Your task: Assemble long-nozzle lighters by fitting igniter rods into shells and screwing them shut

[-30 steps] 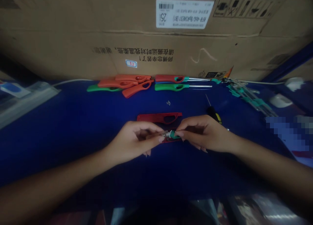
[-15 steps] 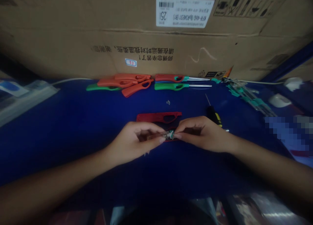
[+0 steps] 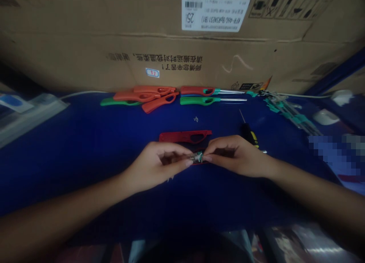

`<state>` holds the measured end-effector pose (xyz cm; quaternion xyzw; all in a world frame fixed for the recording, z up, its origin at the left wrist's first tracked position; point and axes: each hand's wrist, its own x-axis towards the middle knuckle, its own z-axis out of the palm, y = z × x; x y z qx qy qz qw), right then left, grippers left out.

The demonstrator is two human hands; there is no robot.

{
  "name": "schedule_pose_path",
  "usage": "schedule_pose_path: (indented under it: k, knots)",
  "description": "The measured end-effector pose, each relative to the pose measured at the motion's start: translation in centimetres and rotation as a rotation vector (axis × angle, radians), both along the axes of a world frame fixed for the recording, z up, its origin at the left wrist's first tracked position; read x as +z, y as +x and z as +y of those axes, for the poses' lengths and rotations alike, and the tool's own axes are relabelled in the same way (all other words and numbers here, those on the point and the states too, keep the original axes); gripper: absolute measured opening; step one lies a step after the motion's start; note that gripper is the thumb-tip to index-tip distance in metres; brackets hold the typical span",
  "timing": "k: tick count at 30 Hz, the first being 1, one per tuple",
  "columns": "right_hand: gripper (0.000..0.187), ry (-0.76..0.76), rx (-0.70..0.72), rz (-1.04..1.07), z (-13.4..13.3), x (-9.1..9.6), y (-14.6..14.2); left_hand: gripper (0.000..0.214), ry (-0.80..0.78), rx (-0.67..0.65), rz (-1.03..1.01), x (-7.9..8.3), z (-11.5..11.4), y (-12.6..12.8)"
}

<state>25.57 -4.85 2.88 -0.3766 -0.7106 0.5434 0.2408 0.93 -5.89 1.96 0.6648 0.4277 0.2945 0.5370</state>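
My left hand (image 3: 159,164) and my right hand (image 3: 234,154) meet over the middle of the blue table (image 3: 85,149). Both pinch a small metal and green lighter part (image 3: 197,157) between their fingertips, the left from the left side, the right from the right side. Just behind the hands lies a red lighter shell half (image 3: 185,136), flat on the table. A second red piece shows under the fingers, mostly hidden.
Several orange, red and green long lighters (image 3: 159,96) lie along the back, below a big cardboard box (image 3: 182,46). A black-and-yellow screwdriver (image 3: 248,131) lies right of my right hand. Green-tipped metal tubes (image 3: 288,110) are at back right; a tiny loose part (image 3: 195,119) lies mid-table.
My right hand has slid a little to the left, closing on the left hand, so less of the green part shows between the fingertips. The rest stays put.
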Motion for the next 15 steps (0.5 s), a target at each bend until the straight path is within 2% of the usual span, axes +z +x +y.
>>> schedule_pose_path:
  k: [15]
  knots:
    - [0.019, 0.020, 0.019, -0.010, 0.06, 0.04, -0.03, 0.026, 0.007, -0.025, 0.005, -0.19, 0.07, -0.04]
